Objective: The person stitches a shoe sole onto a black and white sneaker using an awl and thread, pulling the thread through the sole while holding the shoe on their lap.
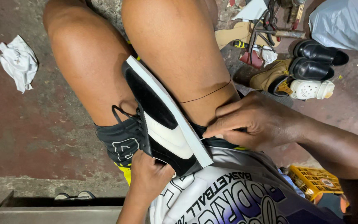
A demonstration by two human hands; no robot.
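Note:
A black and white sneaker (162, 116) with a white sole lies tilted between my knees, toe pointing away. My left hand (148, 174) grips its heel from below. My right hand (249, 122) is pinched shut at the sole's edge, holding a thin thread that runs taut across my right thigh. Whether it also holds a needle I cannot tell.
Black dress shoes (318, 60), a tan boot (272, 74) and a white clog (311, 89) lie on the floor at the upper right beside tools. A crumpled white cloth (19, 62) is at the left, a yellow crate (313, 180) at the lower right.

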